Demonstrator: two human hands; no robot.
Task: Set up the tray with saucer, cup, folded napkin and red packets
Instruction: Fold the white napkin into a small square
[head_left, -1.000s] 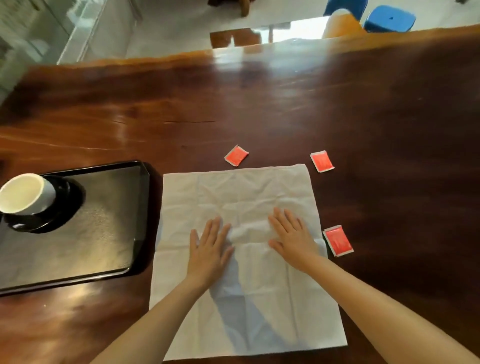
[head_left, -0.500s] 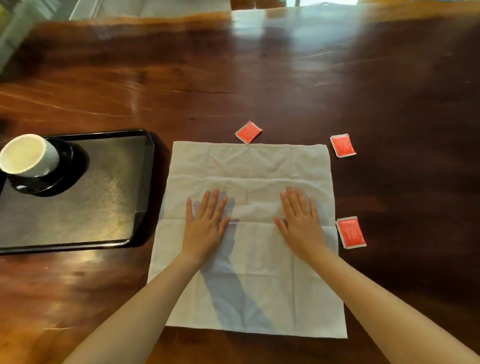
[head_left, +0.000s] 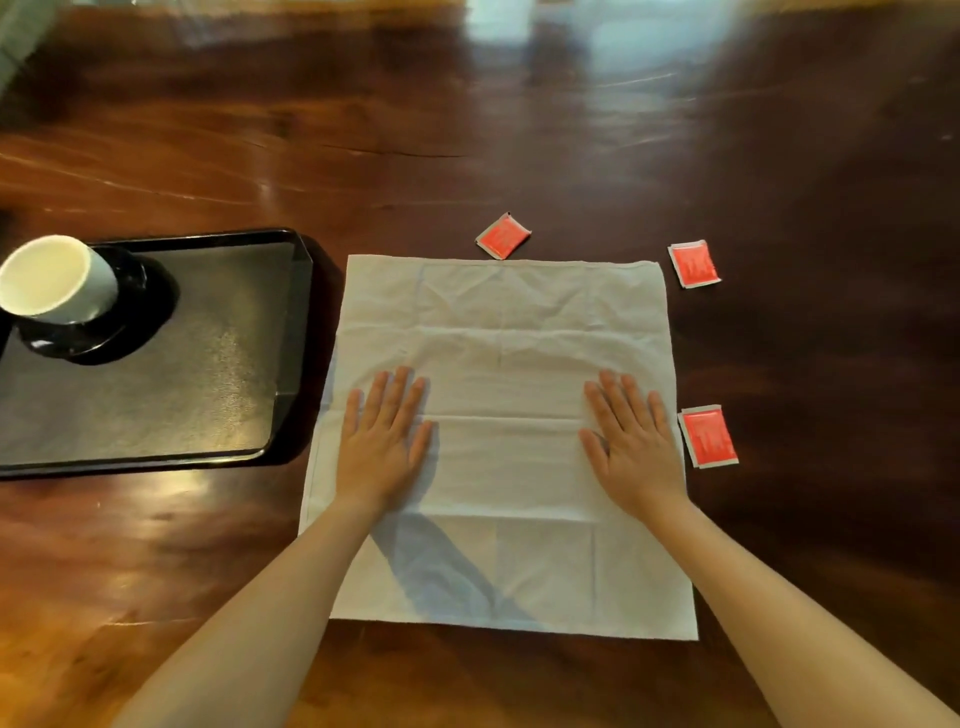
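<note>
Both hands, left hand (head_left: 382, 447) and right hand (head_left: 634, 444), lay flat on the napkin (head_left: 506, 322), fingers loosely apart, gripping nothing; tray (head_left: 291, 332) at 9 o'clock

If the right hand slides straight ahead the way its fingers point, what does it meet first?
Only more napkin: the right hand lies flat on it, fingers aimed away and slightly left. Beyond the far edge the table looks bare; the packet probably sits just right of that line.

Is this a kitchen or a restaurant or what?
Hard to say; maybe a tea room or dining area. A big polished wooden table holds a black serving tray, a cup on its saucer, and a cloth napkin.
</note>
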